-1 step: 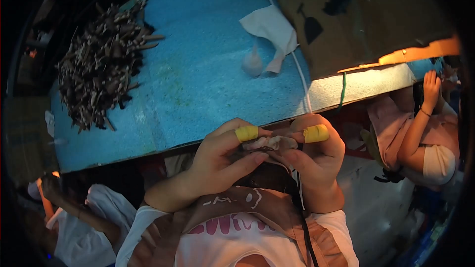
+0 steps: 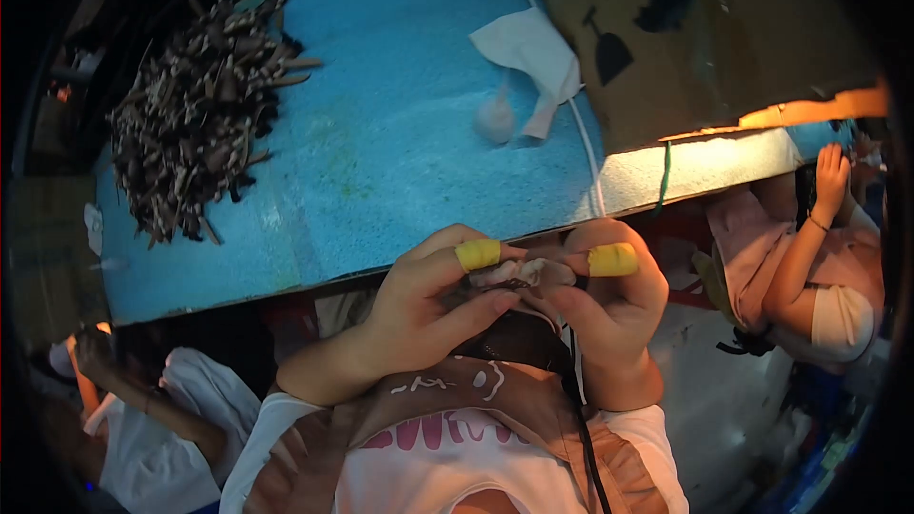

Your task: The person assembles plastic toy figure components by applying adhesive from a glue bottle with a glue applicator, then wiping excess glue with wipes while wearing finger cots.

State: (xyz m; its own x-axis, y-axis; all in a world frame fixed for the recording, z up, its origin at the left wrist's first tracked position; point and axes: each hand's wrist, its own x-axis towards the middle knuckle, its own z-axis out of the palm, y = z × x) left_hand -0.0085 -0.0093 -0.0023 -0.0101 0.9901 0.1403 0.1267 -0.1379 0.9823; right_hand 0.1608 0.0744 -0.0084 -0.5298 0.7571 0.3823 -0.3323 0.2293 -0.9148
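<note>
Between my two hands, just off the near edge of the blue table [image 2: 371, 105], is a small pale grey-pink piece [image 2: 522, 273] with dark bits along it; its kind is unclear. My left hand [image 2: 414, 300] pinches its left end between thumb and forefinger. At the right end, my right hand [image 2: 619, 309] grips it the same way. Yellow tape wraps a forefinger on each hand. On the table's far left lies a heap of small brown-grey, stem-like pieces [image 2: 200, 119], well away from both hands.
A crumpled white cloth or tissue [image 2: 533, 52] lies beside a small whitish lump [image 2: 495, 119]. A white cord [image 2: 585, 138] runs past them to the table edge. Brown cardboard [image 2: 705, 67] covers the back right. Other people sit at right [image 2: 781, 262] and lower left [image 2: 176, 428].
The held piece looks slightly turned, with more of its pale part showing in the middle. Both hands keep their hold, and the whole view has shifted a little.
</note>
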